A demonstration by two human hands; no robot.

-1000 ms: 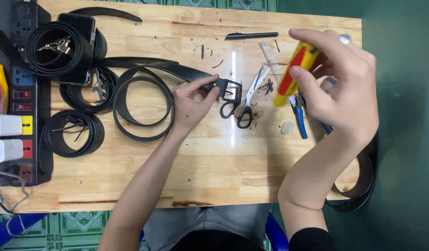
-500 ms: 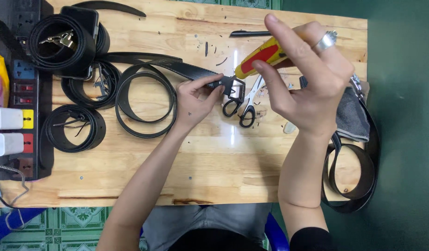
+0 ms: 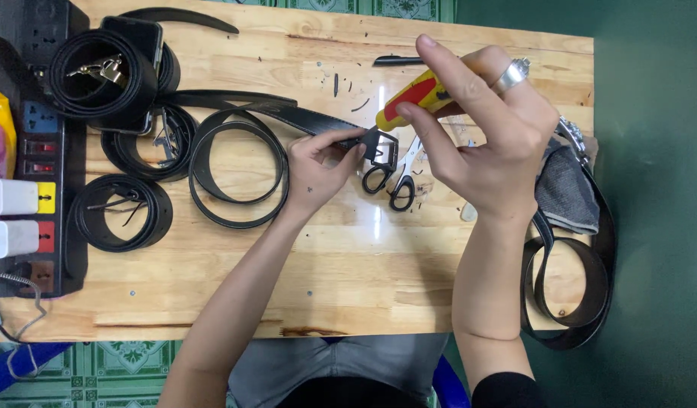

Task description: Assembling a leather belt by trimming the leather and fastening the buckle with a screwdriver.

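Head view, right hand [image 3: 492,143] grip closed on screwdriver [image 3: 410,100]

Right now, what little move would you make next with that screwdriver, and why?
Probably lower the screwdriver tip the last bit onto the buckle. The right hand holds its tip just above the buckle, and the left hand pins the belt end flat beside it.

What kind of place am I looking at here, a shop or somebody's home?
Probably a small belt-repair or leather workbench, perhaps at home. Coiled black belts cover a wooden table, scissors lie among trimmings, and the right hand brings a yellow-handled screwdriver to a buckle that the left hand steadies.
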